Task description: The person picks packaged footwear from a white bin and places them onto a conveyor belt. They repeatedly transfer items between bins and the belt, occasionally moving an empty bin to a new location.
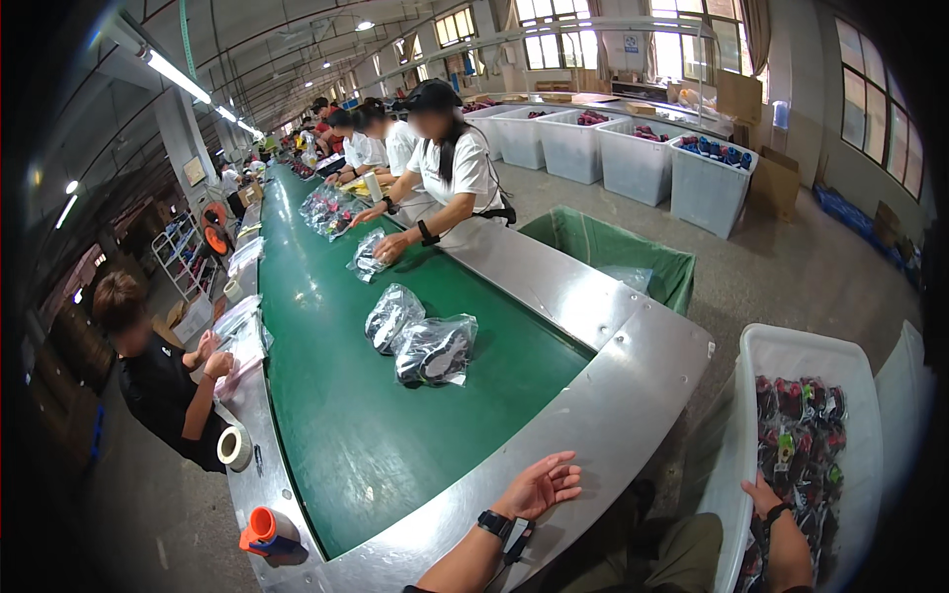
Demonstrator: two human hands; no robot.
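My left hand (pixel 541 484) is held palm up over the metal border (pixel 618 395) of the conveyor table, its fingers spread and nothing in them. To the right, my right hand (pixel 762 497) grips the side rim of a white plastic bin (pixel 813 343), with some of its fingers hidden. Inside that bin lie rows of dark shoes in clear bags (pixel 806 440), with red and green parts showing. On the green conveyor belt (pixel 395 445) ahead, two clear bags with dark-and-white shoes (pixel 435 351) lie touching each other, out of reach of both hands.
A co-worker in white (pixel 460 163) handles a bagged item (pixel 368 255) across the belt. Another person in black (pixel 163 381) stands at the left edge, near a tape roll (pixel 234 448). A green cloth-lined bin (pixel 618 247) and several white bins (pixel 712 188) stand beyond.
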